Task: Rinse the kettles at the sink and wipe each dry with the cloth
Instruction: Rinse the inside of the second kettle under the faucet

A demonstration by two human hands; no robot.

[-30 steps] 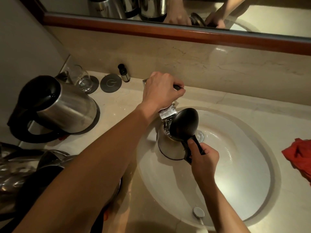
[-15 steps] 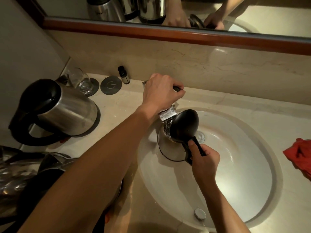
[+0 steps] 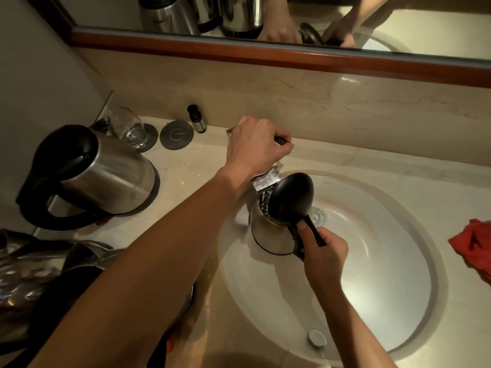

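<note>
A steel kettle (image 3: 268,235) with its black lid (image 3: 291,199) flipped open stands in the white sink (image 3: 385,274), under the tap spout (image 3: 265,180). Water runs into its mouth. My right hand (image 3: 322,256) grips the kettle's black handle. My left hand (image 3: 256,146) grips the tap lever at the back of the basin. A second steel kettle (image 3: 106,176) with a black handle stands on the counter at the left. The red cloth (image 3: 475,248) lies crumpled on the counter at the right edge.
More kettles (image 3: 34,282) crowd the lower left corner, partly behind my left arm. A drinking glass (image 3: 130,127), a round grey coaster (image 3: 176,134) and a small dark bottle (image 3: 197,119) stand by the back wall. A mirror (image 3: 292,19) runs above.
Both hands and the kettle keep their places while water keeps running in. The view has shifted slightly.
</note>
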